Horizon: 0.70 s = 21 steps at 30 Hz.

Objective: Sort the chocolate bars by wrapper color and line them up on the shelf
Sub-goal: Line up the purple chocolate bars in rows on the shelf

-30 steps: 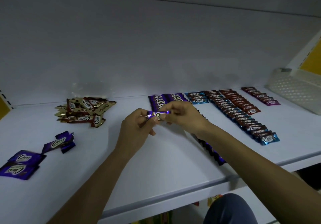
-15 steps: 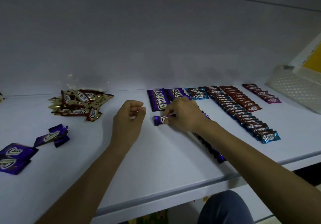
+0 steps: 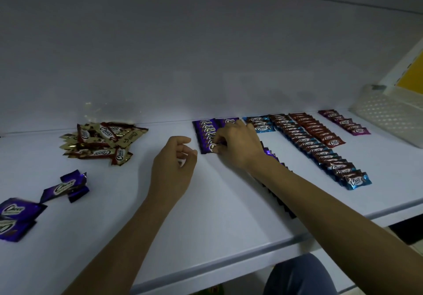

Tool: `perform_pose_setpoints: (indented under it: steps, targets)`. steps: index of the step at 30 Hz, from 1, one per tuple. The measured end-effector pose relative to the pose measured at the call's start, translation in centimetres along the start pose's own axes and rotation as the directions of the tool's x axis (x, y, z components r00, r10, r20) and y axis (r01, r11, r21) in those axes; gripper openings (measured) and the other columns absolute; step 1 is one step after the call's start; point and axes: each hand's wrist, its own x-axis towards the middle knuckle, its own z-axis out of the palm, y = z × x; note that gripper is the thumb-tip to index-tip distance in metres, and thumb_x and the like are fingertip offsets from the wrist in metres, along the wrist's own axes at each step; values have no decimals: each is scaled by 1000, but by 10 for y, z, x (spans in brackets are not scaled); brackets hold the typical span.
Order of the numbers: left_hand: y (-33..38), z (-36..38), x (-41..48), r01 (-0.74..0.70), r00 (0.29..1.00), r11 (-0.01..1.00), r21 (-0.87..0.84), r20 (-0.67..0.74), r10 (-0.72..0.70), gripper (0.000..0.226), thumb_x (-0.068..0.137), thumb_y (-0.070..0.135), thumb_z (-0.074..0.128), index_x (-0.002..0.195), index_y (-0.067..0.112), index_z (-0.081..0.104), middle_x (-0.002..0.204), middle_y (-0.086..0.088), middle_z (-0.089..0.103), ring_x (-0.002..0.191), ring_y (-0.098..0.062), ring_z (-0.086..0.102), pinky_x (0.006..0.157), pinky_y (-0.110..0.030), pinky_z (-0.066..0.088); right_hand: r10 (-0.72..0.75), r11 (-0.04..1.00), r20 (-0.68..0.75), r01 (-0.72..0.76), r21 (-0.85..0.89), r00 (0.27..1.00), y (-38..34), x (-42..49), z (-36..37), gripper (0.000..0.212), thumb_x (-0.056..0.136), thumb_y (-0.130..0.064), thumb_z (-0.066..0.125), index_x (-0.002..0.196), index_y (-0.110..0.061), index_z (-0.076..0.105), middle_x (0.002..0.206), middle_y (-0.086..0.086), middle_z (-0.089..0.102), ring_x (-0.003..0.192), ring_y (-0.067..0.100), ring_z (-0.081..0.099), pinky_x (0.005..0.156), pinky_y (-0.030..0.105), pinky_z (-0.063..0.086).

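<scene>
White shelf (image 3: 229, 214) with bar rows (image 3: 309, 141), gold-wrapped pile (image 3: 100, 141), loose purple bars (image 3: 65, 187)

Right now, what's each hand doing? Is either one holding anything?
Left hand: loosely curled, holding nothing.
Right hand: pinching a purple bar at the near end of the purple row.

Left hand (image 3: 174, 164), right hand (image 3: 238, 144): bare, slim fingers. Both forearms bare from wrist to frame edge, slender. At bottom of view, knee (image 3: 297, 276) in dull blue-grey cloth, smooth weave, detail lost in dim light.
</scene>
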Motion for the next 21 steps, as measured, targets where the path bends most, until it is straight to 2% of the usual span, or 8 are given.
perform_pose_setpoints:
  steps: [5, 8, 10, 12, 14, 17, 19, 21]
  targets:
    - [2, 0, -1, 36, 999, 999, -8, 9, -36, 23, 89, 8, 61, 103, 25, 55, 85, 13, 62, 79, -3, 57, 78, -24, 47, -15, 1000, 40, 15, -22, 999, -1, -3, -2, 22, 90, -29, 57, 108, -23, 69, 109, 4, 62, 110, 25, 48, 87, 32, 33]
    - [4, 0, -1, 69, 997, 997, 35, 15, -69, 25, 89, 5, 58, 109, 21, 56, 86, 15, 61, 81, -6, 58, 82, -25, 46, 40, 998, -84, -36, 51, 996, -5, -20, 0, 21, 87, -18, 55, 100, -17, 71, 100, 8, 65, 100, 29, 53, 77, 33, 37]
    - [3, 1, -1, 76, 997, 992, 102, 20, -79, 30, 90, 6, 58, 119, 14, 56, 94, 8, 63, 91, -15, 60, 88, -31, 47, 102, 988, -147, -84, 128, 984, -14, -38, 4, 18, 85, -14, 52, 89, -12, 69, 90, 12, 65, 89, 33, 56, 66, 32, 35]
    - [4, 3, 0, 49, 996, 974, 219, 59, -63, 38, 91, 11, 59, 128, 9, 53, 112, -4, 62, 107, -22, 57, 96, -36, 44, 118, 987, -112, -104, 124, 987, -26, -53, 10, 19, 86, -15, 50, 94, -11, 68, 94, 12, 63, 90, 33, 56, 67, 33, 39]
    - [6, 5, 3, -5, 988, 917, 399, 141, -56, 46, 94, 19, 56, 138, 8, 45, 132, -11, 54, 123, -26, 47, 101, -36, 36, 114, 990, -70, -107, 91, 991, -33, -61, 17, 26, 87, -15, 51, 108, -10, 65, 107, 13, 61, 98, 33, 54, 76, 35, 43]
    - [11, 9, 11, -82, 964, 715, 695, 236, -119, 53, 100, 32, 43, 146, 10, 32, 148, -9, 38, 137, -25, 31, 107, -38, 30, 127, 990, -27, -126, 57, 991, -36, -60, 17, 36, 91, -16, 46, 126, -11, 54, 123, 12, 53, 112, 29, 47, 88, 36, 40]
    - [10, 12, 17, -111, 947, 602, 791, 269, -179, 53, 101, 37, 34, 146, 9, 28, 153, -9, 31, 142, -25, 23, 112, -42, 24, 142, 990, 14, -142, 12, 990, -35, -55, 16, 42, 94, -18, 42, 136, -13, 44, 130, 12, 47, 118, 28, 43, 93, 35, 37]
    - [8, 16, 21, -120, 915, 552, 825, 308, -260, 55, 103, 37, 27, 149, 8, 22, 159, -8, 19, 147, -25, 11, 116, -48, 15, 161, 987, 48, -160, -21, 986, -34, -51, 16, 44, 96, -20, 39, 140, -14, 37, 133, 13, 45, 121, 28, 41, 96, 36, 36]
